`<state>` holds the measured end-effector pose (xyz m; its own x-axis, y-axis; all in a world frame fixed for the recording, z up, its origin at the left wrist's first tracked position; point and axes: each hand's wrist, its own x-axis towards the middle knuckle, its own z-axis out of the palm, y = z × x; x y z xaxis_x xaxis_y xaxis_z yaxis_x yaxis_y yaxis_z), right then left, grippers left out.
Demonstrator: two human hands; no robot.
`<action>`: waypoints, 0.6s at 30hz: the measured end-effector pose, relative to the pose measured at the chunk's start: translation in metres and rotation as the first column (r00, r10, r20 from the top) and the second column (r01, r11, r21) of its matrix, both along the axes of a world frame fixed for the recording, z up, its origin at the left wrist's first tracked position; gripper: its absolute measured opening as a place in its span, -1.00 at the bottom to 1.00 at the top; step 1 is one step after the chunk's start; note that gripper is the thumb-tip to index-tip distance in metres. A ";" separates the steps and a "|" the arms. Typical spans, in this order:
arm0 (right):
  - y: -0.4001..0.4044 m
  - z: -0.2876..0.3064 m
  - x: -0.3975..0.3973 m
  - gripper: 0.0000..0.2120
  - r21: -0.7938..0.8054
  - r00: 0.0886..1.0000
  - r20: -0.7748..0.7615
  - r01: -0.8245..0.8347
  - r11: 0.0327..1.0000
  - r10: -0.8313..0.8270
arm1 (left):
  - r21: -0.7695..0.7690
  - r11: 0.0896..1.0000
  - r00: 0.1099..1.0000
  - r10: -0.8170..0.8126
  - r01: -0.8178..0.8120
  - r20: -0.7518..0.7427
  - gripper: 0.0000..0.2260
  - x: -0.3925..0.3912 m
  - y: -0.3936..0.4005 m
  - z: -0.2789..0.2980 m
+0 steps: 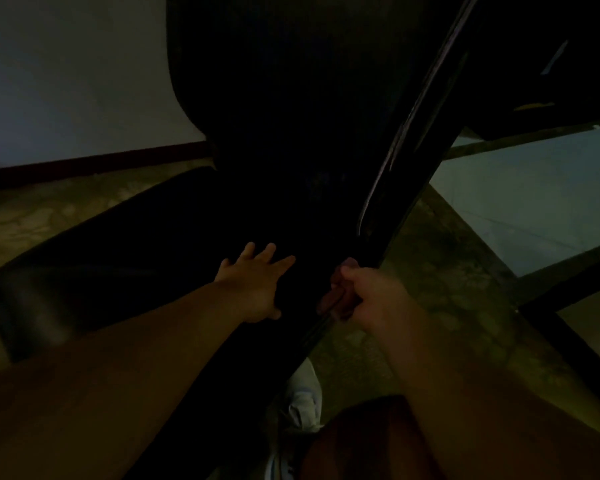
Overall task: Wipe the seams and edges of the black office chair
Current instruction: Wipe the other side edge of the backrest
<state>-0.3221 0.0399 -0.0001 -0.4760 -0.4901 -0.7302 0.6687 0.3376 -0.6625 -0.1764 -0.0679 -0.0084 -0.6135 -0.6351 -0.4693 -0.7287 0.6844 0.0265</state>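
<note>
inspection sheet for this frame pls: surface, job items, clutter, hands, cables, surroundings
Surface: patterned floor, dim light.
Job's things: black office chair, backrest ahead, glossy edge running down toward the right hand; reddish cloth against that edge.
Clutter: pale crumpled item on the floor below the chair, kind unclear.
Hands: left hand flat on the chair, fingers spread; right hand grips the cloth.
Cables: nothing seen.
Surroundings: pale wall with dark skirting; glass-topped table to the right.

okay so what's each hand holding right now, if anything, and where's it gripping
The right hand grips a reddish cloth, bunched in its curled fingers, against the chair's edge. The left hand holds nothing; its straight, spread fingers rest flat on the chair.
</note>
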 end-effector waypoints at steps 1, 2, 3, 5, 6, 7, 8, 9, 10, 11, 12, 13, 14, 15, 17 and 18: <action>-0.002 -0.006 -0.008 -0.71 -0.012 1.000 -0.018 -0.006 1.000 0.005 | -0.016 1.000 1.000 -0.007 0.008 0.029 0.00 -0.003 -0.004 -0.006; -0.003 -0.012 -0.016 -0.71 -0.022 0.999 -0.047 -0.018 1.000 0.017 | -0.033 0.999 0.999 -0.016 0.018 0.047 0.03 -0.006 -0.008 -0.011; -0.004 -0.018 -0.022 -0.71 -0.026 0.996 -0.088 -0.030 0.999 0.027 | -0.046 0.999 0.998 -0.024 0.027 0.060 0.06 -0.008 -0.012 -0.017; -0.005 -0.029 -0.030 -0.71 -0.047 0.985 -0.168 -0.041 0.998 0.032 | -0.047 0.998 0.997 -0.038 0.041 0.067 0.10 -0.014 -0.020 -0.027; -0.006 -0.038 -0.034 -0.71 -0.061 0.981 -0.190 -0.039 0.997 0.026 | -0.025 0.999 0.998 -0.039 0.040 0.056 0.12 -0.018 -0.023 -0.033; -0.007 -0.045 -0.036 -0.73 -0.071 0.976 -0.215 -0.045 0.997 0.029 | 0.000 0.999 0.999 -0.034 0.034 0.043 0.13 -0.021 -0.026 -0.037; -0.008 -0.054 -0.039 -0.76 -0.080 0.970 -0.242 -0.059 0.995 0.038 | 0.023 0.999 0.999 -0.031 0.030 0.037 0.13 -0.022 -0.029 -0.041; -0.008 -0.060 -0.040 -0.76 -0.079 0.960 -0.277 -0.069 0.994 0.044 | 0.035 0.999 0.999 -0.030 0.029 0.037 0.13 -0.024 -0.032 -0.044; -0.008 -0.066 -0.041 -0.76 -0.080 0.949 -0.310 -0.076 0.994 0.048 | 0.036 0.999 0.999 -0.032 0.030 0.040 0.13 -0.024 -0.034 -0.047; -0.009 -0.071 -0.040 -0.75 -0.053 0.939 -0.340 -0.078 0.996 0.055 | 0.038 0.999 0.999 -0.031 0.030 0.041 0.13 -0.025 -0.036 -0.049; -0.008 -0.075 -0.039 -0.75 -0.022 0.928 -0.366 -0.077 0.997 0.064 | 0.044 0.999 0.999 -0.030 0.028 0.042 0.13 -0.027 -0.036 -0.051; -0.009 -0.075 -0.038 -0.77 0.017 0.920 -0.385 -0.077 0.997 0.078 | 0.051 0.998 0.998 -0.029 0.027 0.046 0.13 -0.028 -0.037 -0.053; -0.012 -0.078 -0.039 -0.79 0.047 0.912 -0.399 -0.077 0.996 0.090 | 0.053 0.998 0.998 -0.028 0.025 0.058 0.14 -0.030 -0.038 -0.055; -0.016 -0.076 -0.039 -0.80 0.065 0.899 -0.426 -0.084 0.994 0.103 | 0.054 0.998 0.997 -0.026 0.022 0.071 0.14 -0.031 -0.039 -0.057; -0.025 -0.069 -0.043 -0.80 0.148 0.798 -0.566 -0.148 0.978 0.206 | 0.060 0.998 0.996 -0.034 0.029 0.082 0.15 -0.034 -0.043 -0.056; -0.029 -0.064 -0.043 -0.79 0.230 0.688 -0.664 -0.184 0.956 0.293 | 0.061 0.998 0.995 -0.039 0.034 0.089 0.16 -0.036 -0.044 -0.056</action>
<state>-0.3654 0.0113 -0.0641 -0.7496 -0.5814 -0.3162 -0.0672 0.5421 -0.8376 -0.2120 -0.1123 -0.0640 -0.5894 -0.5824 -0.5598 -0.7046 0.7096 0.0036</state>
